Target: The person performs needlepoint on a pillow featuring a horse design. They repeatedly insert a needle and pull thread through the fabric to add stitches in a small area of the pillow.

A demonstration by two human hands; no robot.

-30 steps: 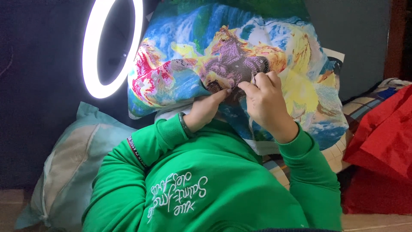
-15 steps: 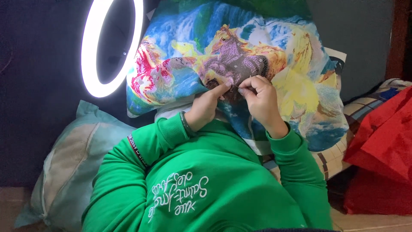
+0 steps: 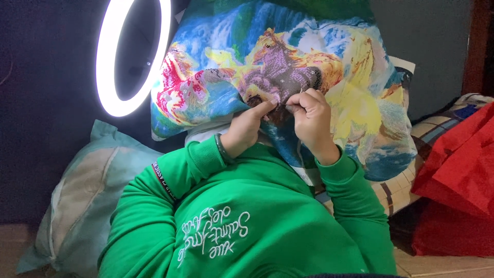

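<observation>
Nearest the camera, a bright green sweatshirt [image 3: 257, 226] with white embroidered script on the chest is seen, its two sleeves raised toward the work. At the end of the left sleeve, the left hand [image 3: 246, 129] is held with the fingers curled and the forefinger stretched out, its tip pressed against the cloth; a dark band is worn at that wrist. Just beside it, the right hand [image 3: 310, 116] is pinched shut, thumb and forefinger closed on something too small to be made out, perhaps a needle, at the surface of the cloth.

Both hands are set against a large colourful printed embroidery canvas [image 3: 216, 46] showing horses against blue water and sky, which is held up in front of the chest and draped over it. A central patch of purple and brown [image 3: 280, 77] is covered with a dotted, beaded-looking texture, and a pink and grey patch to its left looks likewise filled. The yellow, blue and white areas around them appear as bare print, so it is judged that only a small part is worked and most is left.

Further off, a pale teal pillow [image 3: 77, 201] lies at the left, red fabric [image 3: 458, 190] is heaped at the right, and a lit white ring light [image 3: 105, 77] stands against a dark wall.
</observation>
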